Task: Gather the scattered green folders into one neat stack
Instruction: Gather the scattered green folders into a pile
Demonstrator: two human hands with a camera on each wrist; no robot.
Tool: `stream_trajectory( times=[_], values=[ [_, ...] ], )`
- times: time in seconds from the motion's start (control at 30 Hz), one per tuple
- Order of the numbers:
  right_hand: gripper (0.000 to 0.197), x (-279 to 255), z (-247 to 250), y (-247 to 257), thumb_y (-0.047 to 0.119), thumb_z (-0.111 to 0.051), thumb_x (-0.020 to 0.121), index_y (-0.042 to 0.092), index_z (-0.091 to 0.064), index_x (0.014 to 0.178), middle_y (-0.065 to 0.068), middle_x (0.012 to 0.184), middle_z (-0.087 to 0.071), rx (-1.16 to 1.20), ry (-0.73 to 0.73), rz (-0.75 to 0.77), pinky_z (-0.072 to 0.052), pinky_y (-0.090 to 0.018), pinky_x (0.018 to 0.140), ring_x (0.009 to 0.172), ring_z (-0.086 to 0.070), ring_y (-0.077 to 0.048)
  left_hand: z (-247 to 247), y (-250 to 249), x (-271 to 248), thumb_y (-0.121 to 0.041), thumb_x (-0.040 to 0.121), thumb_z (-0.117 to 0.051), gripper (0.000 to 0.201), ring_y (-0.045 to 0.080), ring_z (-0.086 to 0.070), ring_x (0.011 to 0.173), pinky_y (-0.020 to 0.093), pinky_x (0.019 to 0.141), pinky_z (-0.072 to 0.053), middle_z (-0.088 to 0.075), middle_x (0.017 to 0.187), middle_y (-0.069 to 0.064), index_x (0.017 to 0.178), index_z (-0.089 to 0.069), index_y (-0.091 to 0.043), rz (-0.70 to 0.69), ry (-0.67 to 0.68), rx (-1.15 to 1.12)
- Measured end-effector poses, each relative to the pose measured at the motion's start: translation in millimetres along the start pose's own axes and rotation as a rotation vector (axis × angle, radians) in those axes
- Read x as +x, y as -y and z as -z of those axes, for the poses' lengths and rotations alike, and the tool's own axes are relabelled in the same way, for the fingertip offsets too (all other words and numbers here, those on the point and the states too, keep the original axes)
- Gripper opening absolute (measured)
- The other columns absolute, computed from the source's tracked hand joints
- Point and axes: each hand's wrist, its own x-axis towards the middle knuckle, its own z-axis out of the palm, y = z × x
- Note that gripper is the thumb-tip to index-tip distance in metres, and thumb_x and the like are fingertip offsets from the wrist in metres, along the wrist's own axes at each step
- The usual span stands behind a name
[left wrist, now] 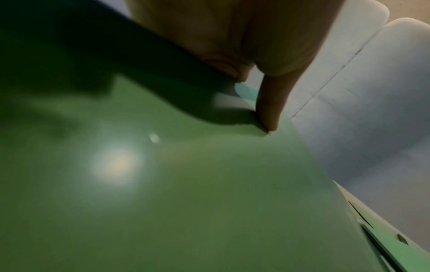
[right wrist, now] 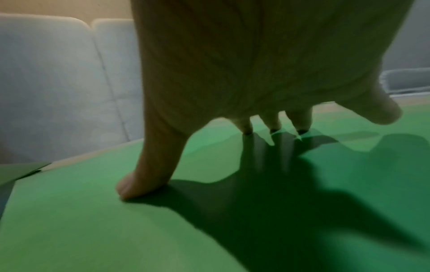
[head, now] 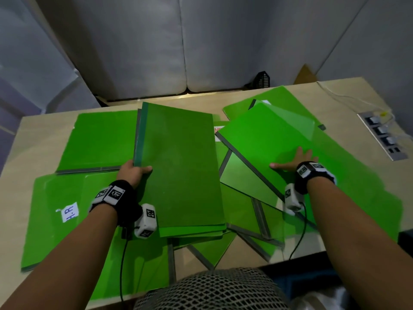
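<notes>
Several green folders lie scattered over the table [head: 33, 139]. My left hand [head: 134, 173] grips the spine edge of a small stack of green folders [head: 181, 168], thumb on top and fingers underneath, holding it tilted above the others. The left wrist view shows the thumb [left wrist: 270, 103] pressing on that green cover [left wrist: 186, 184]. My right hand [head: 295, 161] lies flat, fingers spread, on a slanted green folder [head: 266, 139] at the right. In the right wrist view my thumb [right wrist: 149, 176] and fingertips [right wrist: 274, 125] touch that folder [right wrist: 93, 220].
A folder with a white "H.R" label [head: 70, 212] lies at the front left. A power strip [head: 383, 135] with plugs and cables sits at the table's right edge. Grey cushions [head: 156, 52] stand behind the table. A mesh chair back [head: 212, 289] is at the near edge.
</notes>
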Motion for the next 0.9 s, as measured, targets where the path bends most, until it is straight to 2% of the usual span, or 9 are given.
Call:
stream_trajectory(
  times=[0.1, 0.27, 0.33, 0.4, 0.5, 0.6, 0.73, 0.8, 0.9],
  values=[
    [0.130, -14.8, -22.4, 12.3, 0.090, -0.050, 0.063, 0.017, 0.006, 0.155, -0.019, 0.162, 0.008, 0.011, -0.056, -0.048, -0.021, -0.066, 0.111, 0.147, 0.000, -0.044, -1.3, -1.9, -1.4, -0.011, 0.085, -0.066, 0.044, 0.031, -0.056, 0.094, 0.050, 0.099, -0.045, -0.057, 0.090, 0.010, 0.125, -0.051, -0.001, 0.015, 0.018, -0.008],
    [0.118, -52.1, -39.5, 57.1, 0.092, -0.018, 0.072, 0.003, -0.023, 0.150, -0.025, 0.148, -0.033, -0.053, -0.127, -0.105, -0.040, -0.050, 0.100, 0.130, -0.041, -0.042, -7.9, 1.7, -4.7, -0.011, 0.087, -0.065, 0.048, 0.032, -0.056, 0.098, 0.049, 0.100, -0.045, -0.058, 0.099, 0.015, 0.130, -0.048, 0.001, 0.003, 0.021, 0.020],
    [0.108, -51.1, -32.8, 65.0, 0.086, -0.024, 0.079, 0.004, -0.025, 0.149, -0.023, 0.150, -0.032, -0.054, -0.125, -0.053, -0.036, -0.053, 0.102, 0.132, -0.039, -0.041, -9.5, 1.5, -7.2, -0.011, 0.087, -0.065, 0.048, 0.032, -0.055, 0.097, 0.047, 0.100, -0.045, -0.057, 0.102, 0.017, 0.131, -0.048, 0.002, -0.007, 0.020, 0.047],
    [0.107, -41.5, -20.9, 60.3, 0.079, -0.046, 0.079, 0.004, -0.021, 0.150, -0.023, 0.154, -0.025, 0.011, -0.155, -0.056, -0.031, -0.057, 0.106, 0.139, -0.030, -0.042, -9.2, 2.2, -8.9, -0.011, 0.087, -0.065, 0.049, 0.030, -0.054, 0.095, 0.046, 0.100, -0.045, -0.057, 0.102, 0.016, 0.132, -0.048, 0.003, -0.016, 0.016, 0.058],
    [0.126, -19.1, -14.0, 30.6, 0.076, -0.069, 0.063, 0.006, -0.013, 0.152, -0.023, 0.157, -0.016, 0.172, -0.177, -0.190, -0.028, -0.062, 0.108, 0.143, -0.022, -0.043, -7.2, 5.5, -9.8, -0.012, 0.089, -0.064, 0.046, 0.027, -0.052, 0.090, 0.036, 0.085, -0.044, -0.056, 0.096, 0.014, 0.129, -0.048, 0.005, -0.020, 0.014, 0.082],
    [0.140, -1.9, -20.4, 6.9, 0.075, -0.076, 0.052, 0.007, -0.007, 0.153, -0.022, 0.159, -0.012, 0.299, -0.165, -0.293, -0.025, -0.062, 0.111, 0.145, -0.017, -0.042, -5.9, 7.4, -12.7, -0.013, 0.091, -0.062, 0.045, 0.025, -0.051, 0.083, 0.032, 0.079, -0.038, -0.055, 0.089, 0.010, 0.131, -0.047, 0.003, -0.012, 0.022, 0.109],
    [0.129, 7.7, -27.2, -0.4, 0.053, -0.086, 0.056, 0.008, -0.013, 0.153, -0.019, 0.159, -0.016, 0.567, -0.073, -0.243, -0.025, -0.055, 0.115, 0.144, -0.022, -0.039, -5.3, 8.9, -13.7, -0.015, 0.091, -0.062, 0.048, 0.027, -0.051, 0.091, 0.032, 0.081, -0.039, -0.054, 0.102, 0.013, 0.132, -0.046, 0.004, 0.002, 0.033, 0.148],
    [0.111, -1.5, -25.3, 0.1, 0.042, -0.083, 0.069, 0.020, -0.015, 0.154, -0.018, 0.160, -0.017, 0.413, -0.043, -0.177, -0.037, -0.055, 0.109, 0.140, -0.032, -0.040, -5.3, 9.0, -15.6, -0.015, 0.090, -0.063, 0.049, 0.027, -0.051, 0.091, 0.034, 0.081, -0.040, -0.054, 0.102, 0.014, 0.132, -0.046, 0.004, 0.012, 0.039, 0.148],
    [0.084, -17.1, -18.2, -0.5, 0.000, -0.066, 0.083, 0.051, -0.036, 0.143, -0.005, 0.159, -0.028, 0.198, -0.008, -0.037, -0.058, -0.041, 0.077, 0.113, -0.059, -0.032, -4.6, 8.8, -18.2, -0.016, 0.091, -0.062, 0.048, 0.027, -0.051, 0.092, 0.033, 0.081, -0.039, -0.054, 0.103, 0.013, 0.132, -0.046, 0.003, 0.007, 0.058, 0.173]
  ],
)
